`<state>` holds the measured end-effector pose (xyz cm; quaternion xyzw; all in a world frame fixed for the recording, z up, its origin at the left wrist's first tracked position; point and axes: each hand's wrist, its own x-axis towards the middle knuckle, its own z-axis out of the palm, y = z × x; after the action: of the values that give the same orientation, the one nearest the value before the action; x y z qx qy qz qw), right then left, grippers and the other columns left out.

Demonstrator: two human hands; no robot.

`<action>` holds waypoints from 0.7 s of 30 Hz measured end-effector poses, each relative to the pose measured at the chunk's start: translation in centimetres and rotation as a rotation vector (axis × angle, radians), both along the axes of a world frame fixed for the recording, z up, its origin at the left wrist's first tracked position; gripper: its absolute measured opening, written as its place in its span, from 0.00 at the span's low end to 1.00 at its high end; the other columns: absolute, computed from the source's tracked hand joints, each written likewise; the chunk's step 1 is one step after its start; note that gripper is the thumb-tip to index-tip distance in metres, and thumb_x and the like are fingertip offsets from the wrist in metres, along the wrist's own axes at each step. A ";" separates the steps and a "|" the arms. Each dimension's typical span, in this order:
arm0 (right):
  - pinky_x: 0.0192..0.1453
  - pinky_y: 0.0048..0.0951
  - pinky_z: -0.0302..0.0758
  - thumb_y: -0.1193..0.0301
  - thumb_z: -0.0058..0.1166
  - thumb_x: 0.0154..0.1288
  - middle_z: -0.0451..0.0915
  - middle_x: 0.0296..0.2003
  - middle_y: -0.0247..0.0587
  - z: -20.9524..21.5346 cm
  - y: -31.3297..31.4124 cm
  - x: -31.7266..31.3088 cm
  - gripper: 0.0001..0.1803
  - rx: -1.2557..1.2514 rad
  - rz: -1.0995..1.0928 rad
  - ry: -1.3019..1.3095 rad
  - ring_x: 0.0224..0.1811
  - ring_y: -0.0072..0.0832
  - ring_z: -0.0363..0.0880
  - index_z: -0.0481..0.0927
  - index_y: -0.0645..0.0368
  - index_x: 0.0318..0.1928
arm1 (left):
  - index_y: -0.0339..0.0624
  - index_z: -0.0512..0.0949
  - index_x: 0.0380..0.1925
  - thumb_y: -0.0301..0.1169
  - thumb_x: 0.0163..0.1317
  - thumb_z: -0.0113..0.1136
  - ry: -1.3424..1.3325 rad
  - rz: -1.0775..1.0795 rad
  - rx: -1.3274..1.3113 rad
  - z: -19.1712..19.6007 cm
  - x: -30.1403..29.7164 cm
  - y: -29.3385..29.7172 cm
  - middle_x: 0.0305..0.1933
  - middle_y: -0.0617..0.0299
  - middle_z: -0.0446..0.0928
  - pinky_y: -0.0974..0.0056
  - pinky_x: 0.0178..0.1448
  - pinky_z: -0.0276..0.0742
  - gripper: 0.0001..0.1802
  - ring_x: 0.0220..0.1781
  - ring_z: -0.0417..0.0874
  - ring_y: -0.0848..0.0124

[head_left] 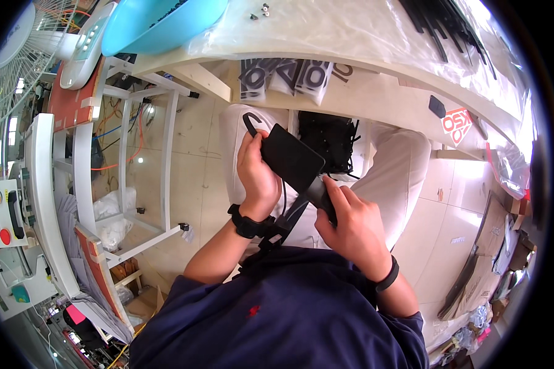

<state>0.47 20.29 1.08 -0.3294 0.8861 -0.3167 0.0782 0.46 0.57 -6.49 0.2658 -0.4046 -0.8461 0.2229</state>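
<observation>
My left hand (256, 178) is closed on the left edge of a flat black rectangular device (293, 157), held tilted above my lap. A short curved black cable (250, 122) sticks up beside its fingertips. My right hand (353, 222) is wrapped around a dark, smooth handle-like piece (319, 195) at the device's lower right corner. Whether that piece is joined to the device, I cannot tell. A thin black cord runs down past my left wrist to a dark strap (287, 222). Beyond the device, a heap of black stringy pieces (327, 140) lies between my knees.
Ahead is a plastic-covered table (345, 37) bearing a blue basin (160, 27) and long black strips (446, 27). Clear-bagged packets (285, 79) lie on its lower ledge. White metal frames (166, 160), a fan (24, 37) and a control box (3, 215) stand left; flattened cardboard (480, 264) lies right.
</observation>
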 end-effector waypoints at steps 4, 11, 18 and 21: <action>0.30 0.39 0.78 0.69 0.60 0.57 0.78 0.30 0.45 0.2 0.1 0.0 0.29 0.000 -0.023 -0.028 0.27 0.40 0.81 0.75 0.69 0.58 | 0.44 0.76 0.39 0.32 0.75 0.44 -0.016 -0.004 -0.069 0.0 0.0 0.1 0.35 0.65 0.78 0.68 0.48 0.75 0.10 0.39 0.80 0.75; 0.30 0.39 0.78 0.69 0.60 0.57 0.77 0.30 0.45 0.1 -0.1 0.1 0.28 -0.013 -0.022 -0.047 0.27 0.40 0.81 0.75 0.70 0.58 | 0.42 0.76 0.38 0.32 0.75 0.45 -0.043 0.027 -0.085 -0.3 -0.1 0.2 0.36 0.65 0.77 0.70 0.48 0.73 0.11 0.39 0.79 0.76; 0.31 0.41 0.78 0.68 0.60 0.58 0.78 0.31 0.47 -0.1 0.3 -0.3 0.29 -0.045 -0.035 -0.032 0.27 0.43 0.81 0.74 0.70 0.58 | 0.43 0.76 0.38 0.33 0.74 0.46 -0.048 -0.001 -0.098 0.0 -0.6 0.5 0.34 0.66 0.75 0.69 0.48 0.73 0.10 0.38 0.78 0.75; 0.36 0.45 0.79 0.67 0.59 0.58 0.81 0.35 0.54 -0.4 0.9 -0.3 0.27 -0.114 -0.074 -0.216 0.31 0.52 0.82 0.76 0.67 0.57 | 0.43 0.76 0.37 0.33 0.72 0.50 -0.092 -0.006 -0.252 -0.5 -0.7 0.2 0.35 0.66 0.74 0.70 0.48 0.71 0.08 0.39 0.76 0.76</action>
<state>0.14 21.20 0.66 -0.2645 0.8645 -0.4027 0.1429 -0.24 0.72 -7.03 0.2731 -0.5184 -0.7761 0.2332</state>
